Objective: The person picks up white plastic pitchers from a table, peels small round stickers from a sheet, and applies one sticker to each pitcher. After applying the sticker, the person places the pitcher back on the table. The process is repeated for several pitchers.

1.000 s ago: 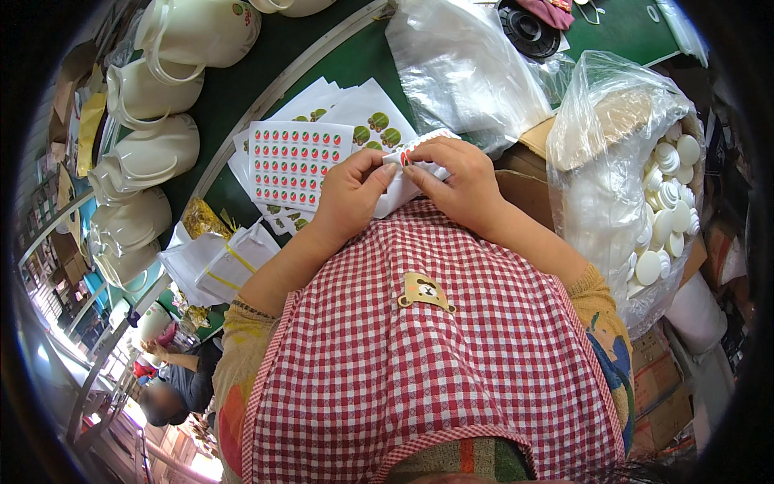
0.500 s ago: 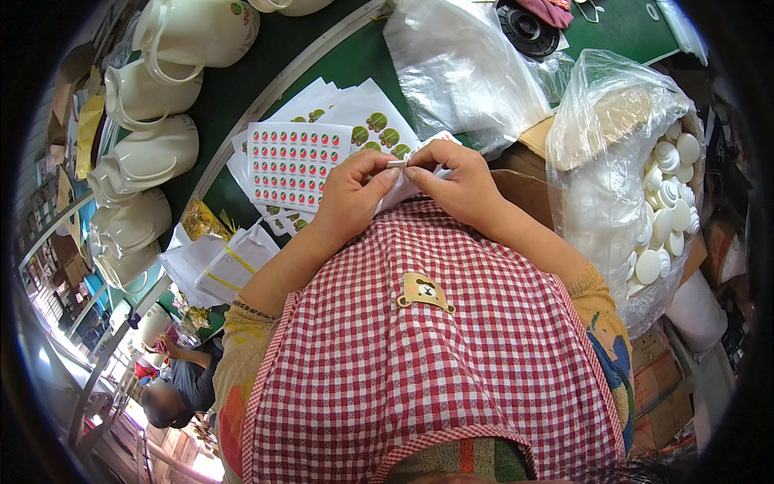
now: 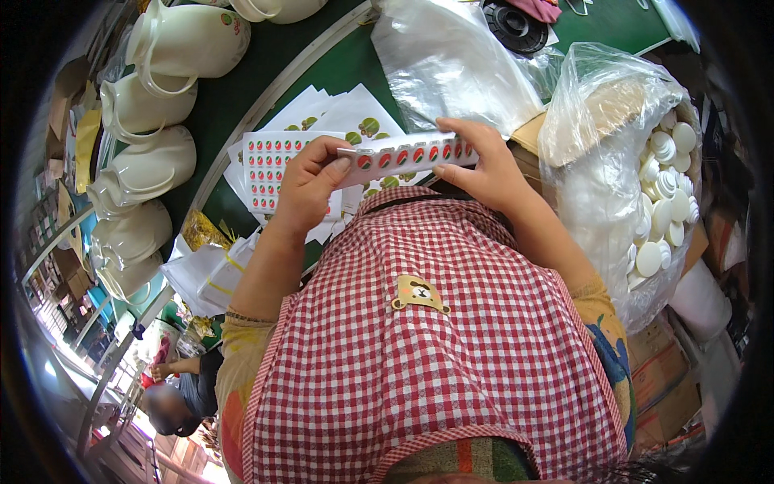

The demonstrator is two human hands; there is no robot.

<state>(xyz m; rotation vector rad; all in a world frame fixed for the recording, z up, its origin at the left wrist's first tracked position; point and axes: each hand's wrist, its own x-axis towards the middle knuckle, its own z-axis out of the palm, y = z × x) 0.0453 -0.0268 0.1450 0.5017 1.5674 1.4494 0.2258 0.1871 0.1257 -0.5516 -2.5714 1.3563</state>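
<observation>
Between my two hands stretches a folded sticker sheet, white with a row of small red and green prints facing up. My left hand pinches its left end between thumb and fingers. At the other end my right hand grips it, thumb on the near edge and fingers on the far edge. Just beyond and left of my left hand lies another sticker sheet with rows of the same red and green prints. Under it are spread white sheets with green and brown prints.
White glossy pots with handles line the left side. A clear plastic bag lies at the back. On the right, a bagged carton holds several white round caps. Another person works at lower left.
My hands have moved apart from a close pinch. The folded sticker sheet now shows stretched between them, its printed row visible.
</observation>
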